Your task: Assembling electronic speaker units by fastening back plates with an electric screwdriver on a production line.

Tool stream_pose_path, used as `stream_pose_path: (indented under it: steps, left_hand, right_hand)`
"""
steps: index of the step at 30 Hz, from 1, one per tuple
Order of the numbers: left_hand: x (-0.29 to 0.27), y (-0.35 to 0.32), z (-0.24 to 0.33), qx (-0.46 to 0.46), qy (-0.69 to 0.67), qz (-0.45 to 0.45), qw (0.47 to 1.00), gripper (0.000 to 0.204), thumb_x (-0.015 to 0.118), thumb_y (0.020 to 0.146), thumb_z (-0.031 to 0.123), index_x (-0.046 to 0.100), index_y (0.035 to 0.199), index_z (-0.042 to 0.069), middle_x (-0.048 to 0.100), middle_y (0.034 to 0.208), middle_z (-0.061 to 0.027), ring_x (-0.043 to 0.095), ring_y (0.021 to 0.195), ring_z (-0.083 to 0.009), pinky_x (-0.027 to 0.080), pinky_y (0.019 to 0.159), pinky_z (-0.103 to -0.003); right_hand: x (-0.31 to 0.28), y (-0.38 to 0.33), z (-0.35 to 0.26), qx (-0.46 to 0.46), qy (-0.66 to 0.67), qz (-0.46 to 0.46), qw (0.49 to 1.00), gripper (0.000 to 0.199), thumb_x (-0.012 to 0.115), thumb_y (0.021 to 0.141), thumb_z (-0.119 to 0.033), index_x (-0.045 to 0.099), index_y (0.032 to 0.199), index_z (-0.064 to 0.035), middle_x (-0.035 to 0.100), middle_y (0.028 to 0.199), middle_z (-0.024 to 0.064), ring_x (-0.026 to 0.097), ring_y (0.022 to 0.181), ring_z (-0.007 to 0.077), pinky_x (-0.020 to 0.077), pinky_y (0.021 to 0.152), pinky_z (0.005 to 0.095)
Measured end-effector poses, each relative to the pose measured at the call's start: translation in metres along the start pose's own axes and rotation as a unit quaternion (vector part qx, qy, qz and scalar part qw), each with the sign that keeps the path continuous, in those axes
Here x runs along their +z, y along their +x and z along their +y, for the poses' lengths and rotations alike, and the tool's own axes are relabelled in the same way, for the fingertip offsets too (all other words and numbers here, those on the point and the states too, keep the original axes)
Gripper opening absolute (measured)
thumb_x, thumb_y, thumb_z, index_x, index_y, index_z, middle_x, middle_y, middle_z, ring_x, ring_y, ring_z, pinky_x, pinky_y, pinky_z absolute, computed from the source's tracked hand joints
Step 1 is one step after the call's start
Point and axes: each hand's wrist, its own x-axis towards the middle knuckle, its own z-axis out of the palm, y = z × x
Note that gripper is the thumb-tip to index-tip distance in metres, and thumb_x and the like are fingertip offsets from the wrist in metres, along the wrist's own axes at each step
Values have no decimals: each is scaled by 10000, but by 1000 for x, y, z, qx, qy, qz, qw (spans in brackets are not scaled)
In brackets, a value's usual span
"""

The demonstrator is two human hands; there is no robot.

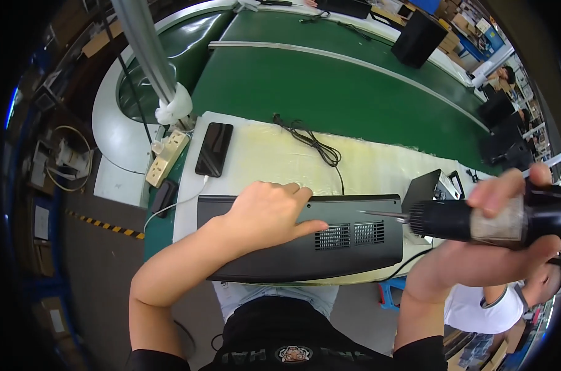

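Observation:
A long black case (361, 263) with two vent grilles lies flat at the table's front edge. My left hand (271, 213) is closed on it, fingers bent at its far edge and thumb stretched over the top beside a grille. In my right hand (503, 216) is a black electric screwdriver (444, 221), its grip wrapped in pale tape. The thin bit points left, above the case's right end and apparently apart from it. Behind the screwdriver stands a black box-shaped unit (426, 188) with a metal side, partly hidden.
A smartphone (214, 149) on a white cable and a coiled black cord (311, 141) lie beyond the case. A power strip (167, 159) and a metal post (145, 49) stand left. Behind runs a green conveyor (330, 80) with black cabinets (418, 38). Another person (487, 307) sits at right.

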Motion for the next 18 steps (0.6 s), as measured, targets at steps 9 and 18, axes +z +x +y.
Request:
stream_pose_path:
  steps: [9,18]
  left_hand:
    - [-2,-2,1,-27,5,-15,1000,516,606,841,525,591,771,14,624,670,-116,643,599,-285,515,533,-366]
    - [0,-4,2,-39,-18,-38,998,508,619,837,518,578,835,11,602,697,-117,626,612,-307,508,539,-385]
  right_hand:
    - [53,-10,24,42,-22,-175,983,781,473,922,-577,183,1382,-17,545,1042,153,550,573,155,495,521,276]
    - [73,-31,37,41,-72,-200,976,865,421,920,-625,123,1410,24,527,999,113,559,549,149,510,542,272]
